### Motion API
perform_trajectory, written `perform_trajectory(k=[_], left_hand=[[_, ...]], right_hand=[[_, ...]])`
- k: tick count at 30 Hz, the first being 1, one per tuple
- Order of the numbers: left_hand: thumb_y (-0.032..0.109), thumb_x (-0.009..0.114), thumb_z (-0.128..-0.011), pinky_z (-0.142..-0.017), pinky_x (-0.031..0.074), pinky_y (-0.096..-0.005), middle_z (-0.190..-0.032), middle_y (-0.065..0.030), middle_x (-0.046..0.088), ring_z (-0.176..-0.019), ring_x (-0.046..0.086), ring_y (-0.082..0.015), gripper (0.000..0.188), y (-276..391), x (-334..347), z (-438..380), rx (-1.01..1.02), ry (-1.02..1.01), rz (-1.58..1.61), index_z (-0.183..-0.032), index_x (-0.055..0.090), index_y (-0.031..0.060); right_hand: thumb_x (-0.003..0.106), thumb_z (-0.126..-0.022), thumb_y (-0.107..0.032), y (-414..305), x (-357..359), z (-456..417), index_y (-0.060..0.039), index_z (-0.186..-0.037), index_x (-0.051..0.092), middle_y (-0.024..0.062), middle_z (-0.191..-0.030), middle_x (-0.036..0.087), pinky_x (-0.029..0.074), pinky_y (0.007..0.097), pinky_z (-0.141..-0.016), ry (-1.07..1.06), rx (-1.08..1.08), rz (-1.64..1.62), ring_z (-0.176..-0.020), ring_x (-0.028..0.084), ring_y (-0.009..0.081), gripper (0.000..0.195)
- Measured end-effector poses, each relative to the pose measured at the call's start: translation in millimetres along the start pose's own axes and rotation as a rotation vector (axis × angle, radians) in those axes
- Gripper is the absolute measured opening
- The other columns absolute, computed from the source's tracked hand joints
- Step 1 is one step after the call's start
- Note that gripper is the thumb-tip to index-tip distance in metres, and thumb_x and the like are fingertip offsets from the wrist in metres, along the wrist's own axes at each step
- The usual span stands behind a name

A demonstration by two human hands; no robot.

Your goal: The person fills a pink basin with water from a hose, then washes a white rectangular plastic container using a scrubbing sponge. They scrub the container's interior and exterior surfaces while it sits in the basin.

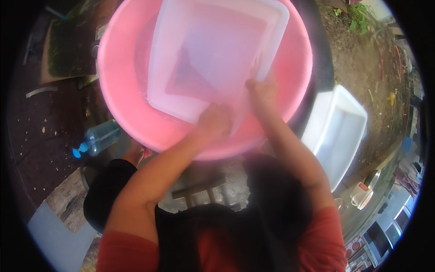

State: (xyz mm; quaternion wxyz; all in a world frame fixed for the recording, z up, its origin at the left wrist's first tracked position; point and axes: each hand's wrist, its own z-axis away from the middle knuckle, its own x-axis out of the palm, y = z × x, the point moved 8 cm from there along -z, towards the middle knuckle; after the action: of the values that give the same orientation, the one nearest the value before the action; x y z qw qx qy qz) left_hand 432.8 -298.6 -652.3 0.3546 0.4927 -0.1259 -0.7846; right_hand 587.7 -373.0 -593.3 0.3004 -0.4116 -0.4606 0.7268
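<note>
A translucent white plastic container (217, 44) is tilted over a big pink plastic basin (117, 78). My right hand (264, 91) grips the container's right side, thumb at the rim. At the container's near corner lies my left hand (216, 119), blurred, its fingers curled. Whether it grips the wall or holds something small is hidden. The basin stands in front of my knees, and its bottom is mostly covered by the container.
A second white plastic tub (343, 132) stands on edge to the right. To the left lies a clear bottle (102, 137) with a blue pump top. A slatted wooden piece (200, 195) is on the wet floor between my legs. A white pot (362, 199) sits farther right.
</note>
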Motion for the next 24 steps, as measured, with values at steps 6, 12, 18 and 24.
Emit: perform_trajectory(k=[6, 12, 18, 24], left_hand=[[0.017, 0.05, -0.083, -0.079, 0.046, -0.0488, -0.093, -0.0196, 0.065, -0.087, 0.06, -0.0368, 0.023, -68, -57, 7, -0.001, 0.166, -0.242, -0.091, 0.066, 0.0034], [0.019, 0.047, -0.088, -0.074, 0.047, -0.0497, -0.091, -0.0189, 0.065, -0.084, 0.062, -0.0364, 0.025, 21, -10, -5, 0.143, 0.088, 0.135, -0.09, 0.067, 0.0047], [0.018, 0.042, -0.091, -0.075, 0.046, -0.0508, -0.088, -0.0228, 0.064, -0.085, 0.061, -0.0388, 0.027, -84, -66, 12, -0.141, 0.123, -0.26, -0.095, 0.064, 0.0021], [0.007, 0.043, -0.083, -0.074, 0.045, -0.0482, -0.084, -0.0207, 0.061, -0.082, 0.058, -0.0367, 0.021, 44, -40, 41, 0.42, 0.339, 0.106, -0.092, 0.062, 0.0028]], right_hand=[[0.054, -0.065, -0.002, -1, -9, 2, 0.0025, -0.11, 0.051, 0.0157, -0.091, 0.06, 0.048, 0.0383, -0.073, 0.014, 0.025, -0.103, -0.084, 0.059, 0.0267, 0.045], [0.056, -0.065, -0.003, -5, -4, 1, 0.0032, -0.112, 0.05, 0.0154, -0.092, 0.059, 0.048, 0.0382, -0.073, 0.002, -0.076, -0.053, -0.084, 0.059, 0.0265, 0.048], [0.057, -0.064, -0.004, -9, -13, 2, 0.0033, -0.111, 0.051, 0.0152, -0.089, 0.06, 0.049, 0.0399, -0.072, 0.045, -0.07, -0.016, -0.081, 0.06, 0.03, 0.048], [0.057, -0.064, -0.004, -9, -5, 1, 0.0033, -0.107, 0.053, 0.0163, -0.087, 0.061, 0.049, 0.039, -0.07, 0.041, -0.118, -0.04, -0.079, 0.06, 0.0288, 0.044]])
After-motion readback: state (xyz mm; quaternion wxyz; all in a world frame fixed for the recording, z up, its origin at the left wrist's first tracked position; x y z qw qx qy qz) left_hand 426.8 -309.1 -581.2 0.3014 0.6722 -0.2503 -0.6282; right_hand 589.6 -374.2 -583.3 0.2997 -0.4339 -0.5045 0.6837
